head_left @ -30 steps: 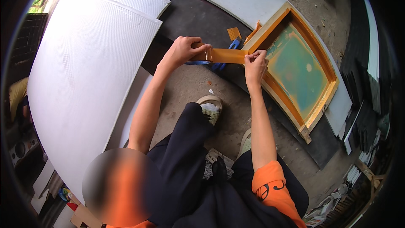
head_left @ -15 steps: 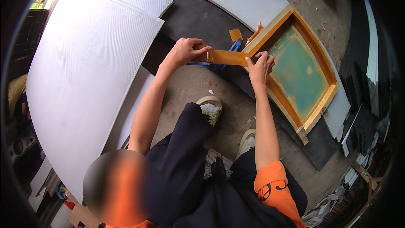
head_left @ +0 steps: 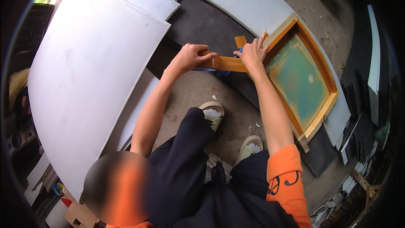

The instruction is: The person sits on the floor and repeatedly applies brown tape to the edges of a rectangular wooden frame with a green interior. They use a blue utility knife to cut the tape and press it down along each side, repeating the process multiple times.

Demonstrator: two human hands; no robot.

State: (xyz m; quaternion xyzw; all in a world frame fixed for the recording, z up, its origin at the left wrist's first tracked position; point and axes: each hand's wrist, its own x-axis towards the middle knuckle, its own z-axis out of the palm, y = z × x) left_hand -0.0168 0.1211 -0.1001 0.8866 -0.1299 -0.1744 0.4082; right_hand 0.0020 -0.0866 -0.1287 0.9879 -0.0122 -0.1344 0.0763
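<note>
My left hand [head_left: 192, 58] grips the end of a wide band of brown adhesive tape [head_left: 231, 63]; its fingers cover whatever roll is there. The band runs taut from it to the near-left side of a shallow tray-like frame [head_left: 330, 77], whose rim is coated in brown tape and whose inside is green. At the frame's far-left end lies my right hand [head_left: 254, 55], with its fingers spread over the rim and the tape's end. Behind the band a blue object [head_left: 205, 70] shows in part, its kind unclear. A small orange-brown textured piece [head_left: 240, 41] sits beside my right fingertips.
Large white ribbed panels [head_left: 101, 59] cover the left side. A dark sheet [head_left: 202, 19] lies under and beyond the tape. On the right, stacked dark and white strips [head_left: 372, 59] stand along the floor [head_left: 185, 97]. Scraps and a cardboard box [head_left: 82, 214] lie at the lower left.
My right hand has moved from the near-left rim up and away, towards the frame's far-left corner, and its fingers have spread. My left hand keeps its hold on the tape.
</note>
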